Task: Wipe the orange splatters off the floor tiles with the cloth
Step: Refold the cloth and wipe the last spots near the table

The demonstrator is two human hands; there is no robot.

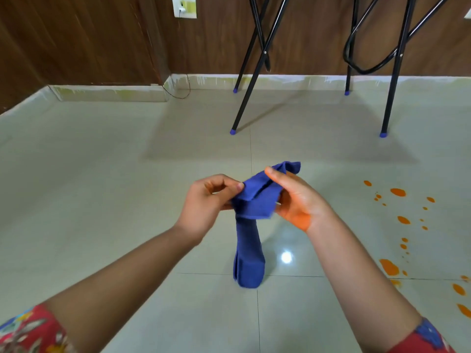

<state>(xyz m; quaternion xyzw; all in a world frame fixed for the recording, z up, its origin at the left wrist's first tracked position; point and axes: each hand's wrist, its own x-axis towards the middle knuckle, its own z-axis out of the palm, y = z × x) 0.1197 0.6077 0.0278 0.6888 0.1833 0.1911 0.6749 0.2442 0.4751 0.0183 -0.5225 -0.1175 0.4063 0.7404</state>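
A blue cloth (252, 200) is held up in front of me above the pale floor tiles (102, 187), folded over at the top with a long end hanging down. My left hand (209, 202) pinches its left edge between thumb and fingers. My right hand (298, 200) grips its right side; the heel of that palm is stained orange. Orange splatters (397, 192) dot the tiles to the right, running from mid-height down to a larger blot (388, 267) and more at the right edge (458, 289).
Black metal stand legs with blue caps (233, 131) (383, 135) rest on the floor behind the cloth. A wood-panelled wall (89, 42) with a white skirting, a socket (184, 6) and a thin wire (187, 85) closes the back.
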